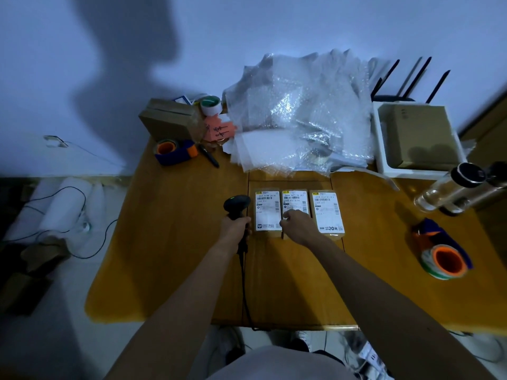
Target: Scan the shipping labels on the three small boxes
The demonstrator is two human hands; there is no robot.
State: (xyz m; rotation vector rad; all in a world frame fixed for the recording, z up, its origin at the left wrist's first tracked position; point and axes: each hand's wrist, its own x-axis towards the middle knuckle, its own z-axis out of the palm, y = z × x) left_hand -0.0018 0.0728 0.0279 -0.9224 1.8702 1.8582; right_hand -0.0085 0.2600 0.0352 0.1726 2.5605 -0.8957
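Three small brown boxes lie side by side on the wooden table [170,242], each with a white shipping label facing up: the left box [267,211], the middle box [295,201] and the right box [326,212]. My left hand [236,229] grips the handle of a black barcode scanner [236,205], just left of the left box, its head lit with a small green light. My right hand [299,226] rests on the near end of the middle box, fingers curled over it and covering its lower label.
A heap of bubble wrap [299,113] lies behind the boxes. Tape dispensers sit at the back left [175,152] and near right [444,256]. A cardboard box [170,119], a white bin [381,144] and a clear bottle [455,190] stand around. The scanner cable [245,292] runs off the front edge.
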